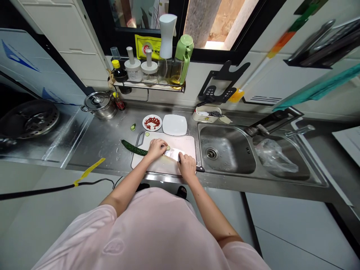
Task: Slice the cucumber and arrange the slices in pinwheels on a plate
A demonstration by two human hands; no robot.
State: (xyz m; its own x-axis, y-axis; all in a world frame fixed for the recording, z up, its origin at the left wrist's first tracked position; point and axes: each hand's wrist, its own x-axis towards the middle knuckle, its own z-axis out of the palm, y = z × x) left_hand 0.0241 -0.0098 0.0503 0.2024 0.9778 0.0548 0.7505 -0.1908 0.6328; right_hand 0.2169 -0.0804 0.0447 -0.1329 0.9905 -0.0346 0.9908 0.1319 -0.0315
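Observation:
On a white cutting board [184, 142], my left hand [156, 148] is closed around a long green cucumber [134, 148], whose far end sticks out past the board's left edge. My right hand [187, 165] grips a knife [174, 153]; its wide blade lies flat-looking near my left fingertips, and its black handle end shows right of my hand. A pale cucumber piece [168, 148] is by the blade. One round slice [147, 134] rests near the board's upper left corner.
Behind the board are a plate of chopped red pieces [152, 129] and a white square plate [174, 125]. Cucumber scraps [133, 127] lie to the left, with a steel pot [100, 105] beyond. A sink [227, 150] is at the right.

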